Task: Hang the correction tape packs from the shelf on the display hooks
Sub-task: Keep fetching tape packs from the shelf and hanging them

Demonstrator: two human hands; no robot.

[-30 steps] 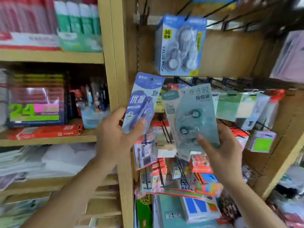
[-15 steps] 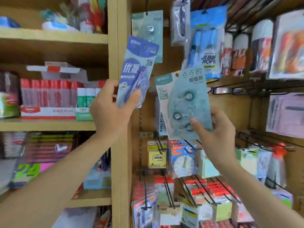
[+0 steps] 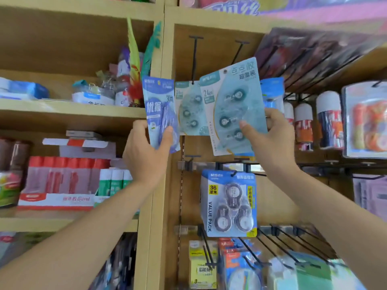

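Observation:
My left hand (image 3: pixel 146 151) grips a blue correction tape pack (image 3: pixel 160 109) by its lower part, held upright in front of the wooden shelf post. My right hand (image 3: pixel 270 139) holds a teal three-roll correction tape pack (image 3: pixel 230 101) by its lower right edge, tilted slightly, just below two black display hooks (image 3: pixel 195 57). A matching teal pack (image 3: pixel 188 109) hangs on the left hook, between the two held packs. The second hook (image 3: pixel 238 51) above the held teal pack carries nothing I can see.
A blue "value pack" of three tapes (image 3: pixel 229 203) hangs on a lower hook. Glue stick boxes (image 3: pixel 60 181) fill the left shelf, with clips and feathers above. Cans (image 3: pixel 328 120) and more packs hang to the right. Black hooks (image 3: pixel 293 245) jut out at the bottom right.
Both hands have risen with their packs and the view has tilted upward. The teal pack now sits right under the top hooks, beside the hanging teal pack.

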